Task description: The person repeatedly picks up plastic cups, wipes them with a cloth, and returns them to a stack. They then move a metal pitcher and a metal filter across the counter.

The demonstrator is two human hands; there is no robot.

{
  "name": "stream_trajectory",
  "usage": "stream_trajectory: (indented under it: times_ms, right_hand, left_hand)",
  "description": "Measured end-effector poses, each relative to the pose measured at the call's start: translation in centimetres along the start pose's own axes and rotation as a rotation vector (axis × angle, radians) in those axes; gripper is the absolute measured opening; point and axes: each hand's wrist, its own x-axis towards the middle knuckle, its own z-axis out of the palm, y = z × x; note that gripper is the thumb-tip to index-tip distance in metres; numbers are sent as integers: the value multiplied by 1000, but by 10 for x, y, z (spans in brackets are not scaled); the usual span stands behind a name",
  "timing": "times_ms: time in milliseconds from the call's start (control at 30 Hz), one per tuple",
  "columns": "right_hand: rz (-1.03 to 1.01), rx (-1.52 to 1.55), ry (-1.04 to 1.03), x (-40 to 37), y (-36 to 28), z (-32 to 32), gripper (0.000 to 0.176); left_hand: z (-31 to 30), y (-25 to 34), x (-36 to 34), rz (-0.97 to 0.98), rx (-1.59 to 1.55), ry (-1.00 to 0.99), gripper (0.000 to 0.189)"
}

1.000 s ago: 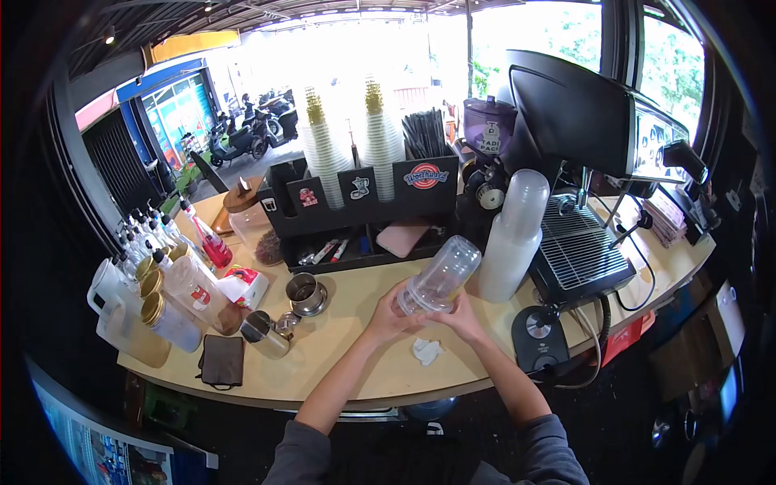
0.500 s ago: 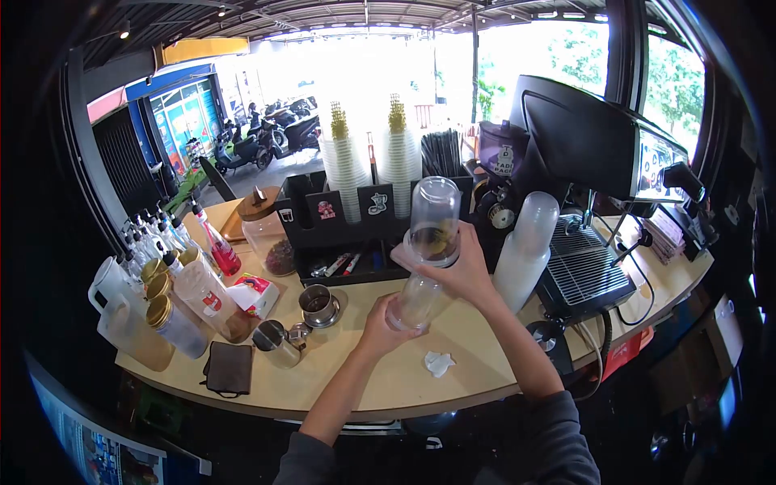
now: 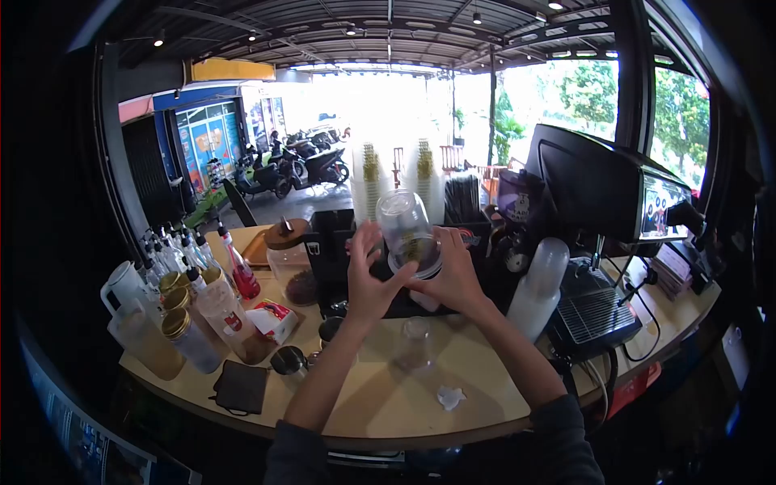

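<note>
A clear plastic cup (image 3: 404, 212) is held up over the counter, its closed end upward and dark, leafy-looking print near the rim. My right hand (image 3: 453, 271) grips its lower right side. To the cup's left, my left hand (image 3: 373, 275) has its fingers spread and raised, the thumb reaching to the cup's rim. Something pale (image 3: 424, 301) shows under my right hand. Below both hands, another clear cup (image 3: 416, 346) stands on the wooden counter (image 3: 364, 404). A crumpled white tissue (image 3: 450, 397) lies nearer the front edge.
Stacked cups (image 3: 537, 287) stand at right beside the espresso machine (image 3: 598, 303). Behind my hands, a black organizer (image 3: 331, 259) holds tall cup stacks (image 3: 370, 182). Jars, pump bottles (image 3: 241, 271), a tissue pack (image 3: 272, 319), metal pitcher (image 3: 288, 362) and dark pouch (image 3: 241, 386) are at left.
My left hand has left the lower cup, which now stands on the counter, and has risen beside the upper cup. My right hand still holds that cup, now tilted. The camera view has tipped upward.
</note>
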Motion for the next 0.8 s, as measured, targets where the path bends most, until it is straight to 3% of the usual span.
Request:
stream_trajectory:
  times_ms: [133,233,300,367,400,467,567,633,700,800]
  right_hand:
    - [-20,40,29,23,-15,9,93]
    - [-127,136,106,38,-14,15,95]
    - [-170,137,48,29,-10,21,93]
    - [-217,115,-155,10,-5,31,88]
    - [-224,113,-157,1,-4,32,88]
    - [-178,71,-501,-18,-3,31,85]
    - [-187,45,-673,-38,14,40,83]
    - [-190,21,-705,-44,19,40,83]
    - [-188,64,-702,-49,30,47,81]
    - [-173,46,-738,-54,37,50,80]
  left_hand:
    - [-13,8,66,-5,-50,-176,80]
    - [-27,9,116,173,47,14,83]
    - [-34,8,158,235,-143,55,83]
    - [-39,5,193,311,-56,141,87]
    - [-41,2,206,315,-57,147,87]
    - [-44,-8,229,218,117,75,91]
    - [-45,-38,258,175,286,47,95]
    - [-39,-38,260,105,238,28,98]
    - [-38,-45,266,65,541,-30,99]
    - [-37,-59,269,46,453,-103,101]
